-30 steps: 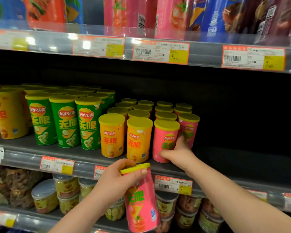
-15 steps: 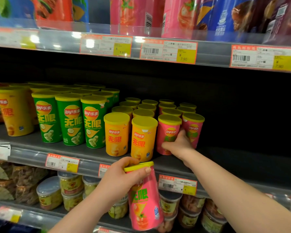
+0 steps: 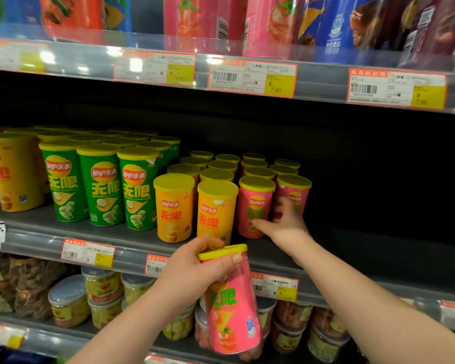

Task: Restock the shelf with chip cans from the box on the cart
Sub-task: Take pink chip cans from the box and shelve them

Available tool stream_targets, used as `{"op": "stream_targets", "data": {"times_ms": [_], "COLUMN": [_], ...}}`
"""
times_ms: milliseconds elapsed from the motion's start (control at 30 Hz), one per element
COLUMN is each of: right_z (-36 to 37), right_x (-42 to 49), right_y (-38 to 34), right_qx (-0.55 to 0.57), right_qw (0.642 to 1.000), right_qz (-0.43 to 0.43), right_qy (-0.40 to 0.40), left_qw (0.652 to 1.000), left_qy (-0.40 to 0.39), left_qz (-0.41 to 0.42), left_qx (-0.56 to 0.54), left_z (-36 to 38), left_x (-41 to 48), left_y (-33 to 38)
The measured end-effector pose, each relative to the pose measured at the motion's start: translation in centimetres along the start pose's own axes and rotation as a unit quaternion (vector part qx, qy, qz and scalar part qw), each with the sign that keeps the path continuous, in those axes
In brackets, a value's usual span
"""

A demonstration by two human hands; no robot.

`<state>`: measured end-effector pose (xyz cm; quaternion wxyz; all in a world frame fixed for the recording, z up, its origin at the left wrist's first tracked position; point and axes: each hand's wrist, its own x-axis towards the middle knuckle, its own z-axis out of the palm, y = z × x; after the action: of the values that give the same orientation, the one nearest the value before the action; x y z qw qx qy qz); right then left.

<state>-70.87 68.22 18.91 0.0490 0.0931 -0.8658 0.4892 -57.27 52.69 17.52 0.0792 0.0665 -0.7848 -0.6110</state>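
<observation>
- The shelf [image 3: 365, 248] spans the frame. Its bare stretch lies at 3 o'clock of the pink rows [image 3: 256, 203], and at about 1 o'clock from the held can.
- The can [image 3: 231, 311], pink, hangs below the shelf's front lip. Its long axis is near upright, with the lid leaning slightly toward 11 o'clock.
- The left hand [image 3: 195, 269] grasps the can at its lid rim, thumb across the front and fingers curled behind. The forearm rises from 7 o'clock.
- The right hand [image 3: 284, 224] is nearer the shelf. Its fingers are loosely spread against the two front pink cans, apparently touching rather than gripping. The forearm enters from 4 o'clock.
- The can likely has to rise over the lip toward 1 o'clock.
</observation>
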Motion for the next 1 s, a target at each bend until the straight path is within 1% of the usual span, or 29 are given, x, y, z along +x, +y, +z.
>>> {"op": "stream_targets", "data": {"times_ms": [67, 100, 167, 200, 233, 267, 333, 367, 433, 533, 567, 633, 667, 700, 767, 800, 833, 900, 1000], "right_z": [-1.4, -2.3, -4.1, -4.9, -5.6, -6.1, -6.5, -6.7, -7.1, -7.8, -7.9, -8.0, -7.9, -7.8, -7.4, -7.1, -6.9, -6.7, -6.3], "right_x": [-1.1, -1.9, -3.5, -4.3, -5.0, -5.4, -5.9, -6.0, -6.1, -5.6, -5.3, -4.4, -3.8, -3.3, -2.4, -2.0, -1.8, -1.4, -0.7], "right_y": [0.2, 0.0, -0.1, -0.1, -0.1, -0.1, 0.2, 0.2, 0.3, 0.9, 1.1, 1.5, 1.7, 2.0, 2.6, 3.0, 3.2, 3.4, 3.9], "right_qx": [0.036, 0.065, 0.119, 0.133, 0.133, 0.126, 0.119, 0.113, 0.104, 0.155, 0.17, 0.181, 0.184, 0.179, 0.149, 0.135, 0.124, 0.119, 0.115], "right_qw": [0.998, 0.996, 0.981, 0.966, 0.953, 0.944, 0.937, 0.941, 0.957, 0.968, 0.97, 0.977, 0.979, 0.981, 0.987, 0.989, 0.99, 0.991, 0.991], "right_qz": [-0.045, -0.054, -0.039, -0.037, -0.039, -0.04, -0.036, -0.042, -0.056, -0.057, -0.06, -0.062, -0.057, -0.048, -0.027, -0.02, -0.011, 0.013, 0.032], "right_qy": [0.003, -0.026, -0.15, -0.219, -0.27, -0.303, -0.326, -0.315, -0.264, -0.19, -0.162, -0.098, -0.071, -0.054, -0.048, -0.053, -0.059, -0.063, -0.063], "left_qw": [1.0, 0.999, 0.998, 0.997, 0.996, 0.994, 0.991, 0.989, 0.985, 0.982, 0.98, 0.967, 0.95, 0.925, 0.868, 0.846, 0.832, 0.828, 0.831], "left_qy": [-0.004, -0.005, -0.004, -0.004, -0.005, -0.005, 0.002, 0.009, 0.023, 0.014, 0.01, 0.015, 0.015, 0.006, -0.019, -0.019, -0.006, 0.025, 0.022], "left_qz": [0.019, 0.031, 0.057, 0.071, 0.086, 0.102, 0.126, 0.139, 0.161, 0.184, 0.197, 0.212, 0.214, 0.221, 0.255, 0.278, 0.299, 0.322, 0.329], "left_qx": [-0.005, -0.012, -0.026, -0.032, -0.036, -0.04, -0.047, -0.053, -0.061, -0.032, 0.006, 0.142, 0.226, 0.308, 0.425, 0.454, 0.468, 0.457, 0.448], "left_z": [0.7, 1.1, 1.9, 2.3, 2.7, 3.2, 4.2, 4.8, 5.7, 6.3, 6.2, 6.1, 6.1, 6.1, 6.1, 6.1, 6.0, 5.9, 6.1], "left_x": [0.3, 0.6, 1.3, 1.7, 2.1, 2.5, 3.2, 3.4, 3.5, 3.6, 3.7, 4.0, 4.1, 4.1, 4.2, 4.3, 4.4, 4.5, 4.4], "left_y": [0.8, 1.2, 2.0, 2.5, 2.9, 3.4, 4.3, 4.8, 5.4, 4.8, 4.1, 2.6, 1.8, 1.1, -0.2, -0.7, -1.2, -1.7, -1.7]}}
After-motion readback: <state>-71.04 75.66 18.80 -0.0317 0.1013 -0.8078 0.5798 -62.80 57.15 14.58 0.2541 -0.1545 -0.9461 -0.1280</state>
